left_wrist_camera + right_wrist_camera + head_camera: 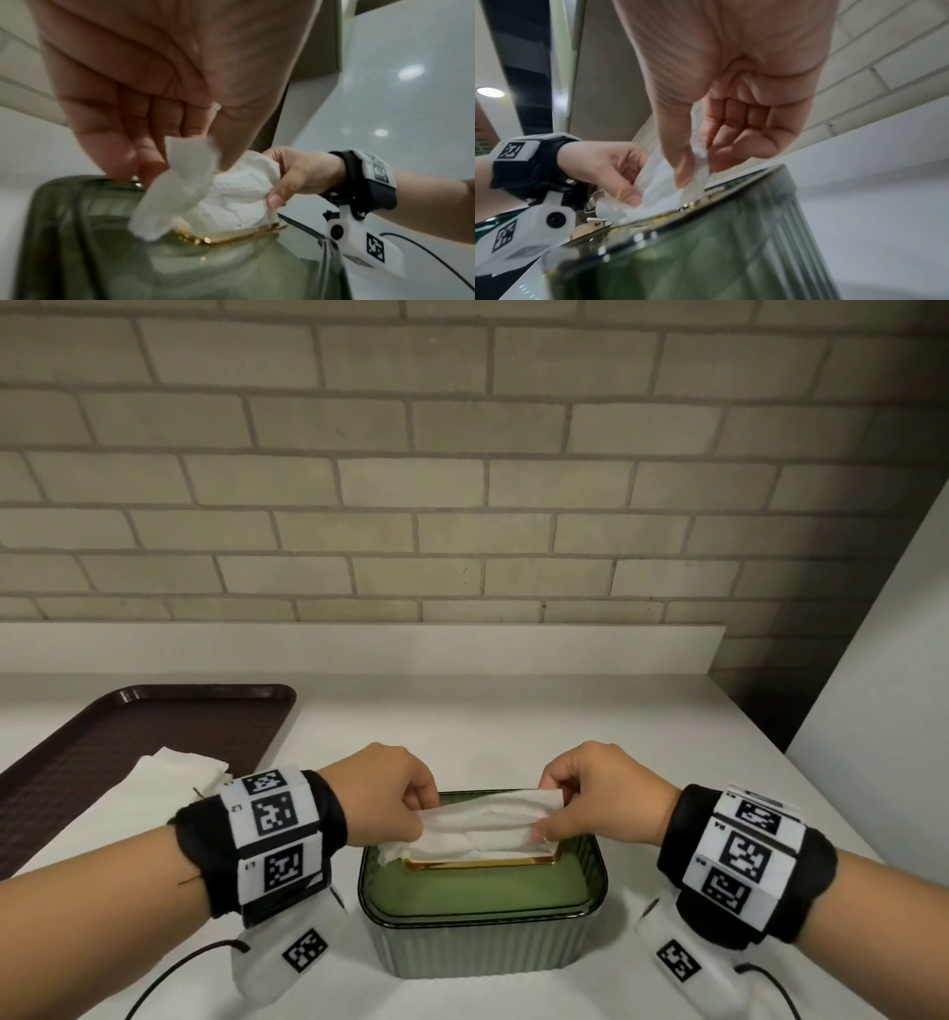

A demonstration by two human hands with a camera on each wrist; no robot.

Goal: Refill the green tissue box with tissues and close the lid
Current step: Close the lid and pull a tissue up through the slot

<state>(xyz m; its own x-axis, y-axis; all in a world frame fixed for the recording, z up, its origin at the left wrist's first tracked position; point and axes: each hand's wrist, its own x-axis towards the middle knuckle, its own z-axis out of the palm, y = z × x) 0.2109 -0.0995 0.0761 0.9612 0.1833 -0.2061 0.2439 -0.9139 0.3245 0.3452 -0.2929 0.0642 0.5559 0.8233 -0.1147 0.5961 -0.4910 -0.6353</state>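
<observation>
While both hands [482,793] pinch it, the tissue [482,829] spans left-right above the green tissue box [482,911].

A dark brown tray [154,731] lies on the white surface [513,721], at its left side. Behind the tray rises a low white ledge [359,647], and above that a pale brick wall [462,454].
</observation>
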